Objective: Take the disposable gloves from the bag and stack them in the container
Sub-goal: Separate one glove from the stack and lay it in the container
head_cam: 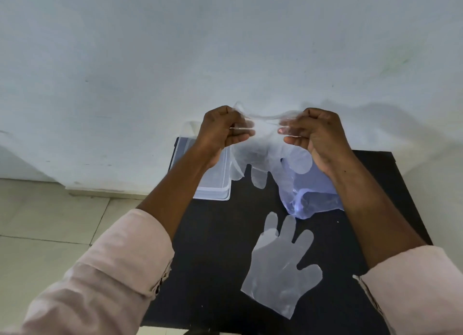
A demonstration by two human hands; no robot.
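I hold a clear disposable glove [260, 159] in the air by its cuff, fingers hanging down. My left hand [223, 131] pinches one side of the cuff and my right hand [313, 134] pinches the other, stretching it open above the table. A second clear glove [278, 267] lies flat on the black table [215, 247] nearer to me. The bluish plastic bag [310, 194] lies crumpled at the table's far right, partly behind my right forearm. The clear rectangular container [215, 184] sits at the table's far left corner, partly hidden by my left wrist.
A pale wall [225, 46] rises right behind the small table. Tiled floor [50, 222] shows to the left, below the table's left edge. My pink sleeves [112, 272] cover both forearms near the bottom corners.
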